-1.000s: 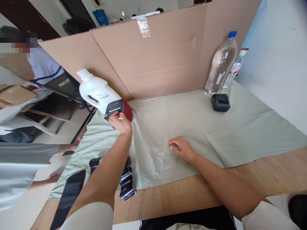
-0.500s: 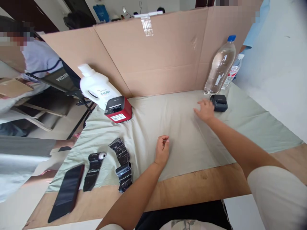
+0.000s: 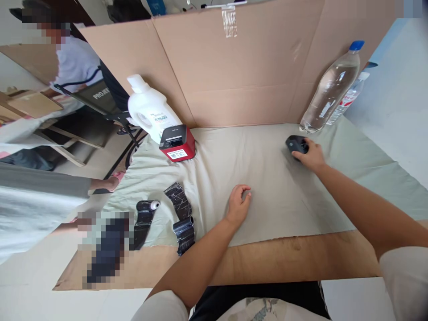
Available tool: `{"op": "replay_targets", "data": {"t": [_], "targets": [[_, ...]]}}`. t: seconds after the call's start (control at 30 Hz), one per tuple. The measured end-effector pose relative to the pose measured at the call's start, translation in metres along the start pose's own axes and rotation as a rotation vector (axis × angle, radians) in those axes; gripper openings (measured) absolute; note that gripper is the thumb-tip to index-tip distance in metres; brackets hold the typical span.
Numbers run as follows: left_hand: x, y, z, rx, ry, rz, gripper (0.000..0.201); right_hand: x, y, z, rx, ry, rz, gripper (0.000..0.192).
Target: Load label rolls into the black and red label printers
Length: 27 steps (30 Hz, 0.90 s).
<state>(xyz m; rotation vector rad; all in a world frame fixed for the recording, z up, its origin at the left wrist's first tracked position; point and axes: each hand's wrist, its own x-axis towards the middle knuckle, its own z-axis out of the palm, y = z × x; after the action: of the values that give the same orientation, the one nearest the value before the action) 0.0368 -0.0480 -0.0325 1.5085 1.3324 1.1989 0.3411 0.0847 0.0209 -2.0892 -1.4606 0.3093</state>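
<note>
Black small device at right of frame, clasped by right hand; left hand loosely curled, empty, centre frame, farther off.

A tall cardboard screen, patched with clear tape at twelve o'clock, walls off the far edge of a wooden worktop draped in pale green cloth. Bright, even daylight fills the room. At three o'clock runs a pale wall. At ten o'clock, beyond the screen, a person in a light shirt sits by a dark folding chair on a light floor.
</note>
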Motion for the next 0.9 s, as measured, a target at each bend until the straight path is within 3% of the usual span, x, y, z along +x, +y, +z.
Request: {"op": "replay_targets", "data": {"t": [0.1, 0.17, 0.27, 0.4, 0.47, 0.6, 0.73, 0.8, 0.9], "targets": [[-0.001, -0.001, 0.000, -0.187, -0.005, -0.031, 0.035, -0.059, -0.032, 0.024, 0.112, -0.150, -0.291, 0.081], [-0.001, -0.003, 0.000, -0.360, -0.024, -0.087, 0.054, -0.105, -0.054, 0.039, 0.156, -0.232, -0.378, 0.080], [0.001, -0.004, -0.002, -0.501, -0.006, -0.182, 0.070, -0.163, -0.082, 0.057, 0.151, -0.274, -0.364, 0.086], [0.005, -0.005, -0.008, -0.451, 0.077, -0.174, 0.067, -0.207, -0.098, 0.066, 0.089, -0.217, -0.354, 0.096], [0.008, -0.006, -0.010, -0.405, 0.088, -0.157, 0.063, -0.216, -0.097, 0.066, 0.103, -0.200, -0.389, 0.088], [0.011, -0.009, -0.008, -0.402, 0.060, -0.125, 0.065, -0.213, -0.087, 0.063, 0.267, -0.128, -0.427, 0.049], [0.012, -0.010, -0.006, -0.390, 0.053, -0.100, 0.069, -0.194, -0.074, 0.071, 0.503, -0.069, -0.344, 0.031], [0.010, -0.009, -0.005, -0.382, 0.048, -0.074, 0.068, -0.185, -0.068, 0.079, 0.638, -0.092, -0.236, 0.038], [0.009, -0.007, -0.006, -0.382, 0.038, -0.027, 0.064, -0.178, -0.063, 0.088, 0.832, -0.234, -0.130, 0.067]]}}
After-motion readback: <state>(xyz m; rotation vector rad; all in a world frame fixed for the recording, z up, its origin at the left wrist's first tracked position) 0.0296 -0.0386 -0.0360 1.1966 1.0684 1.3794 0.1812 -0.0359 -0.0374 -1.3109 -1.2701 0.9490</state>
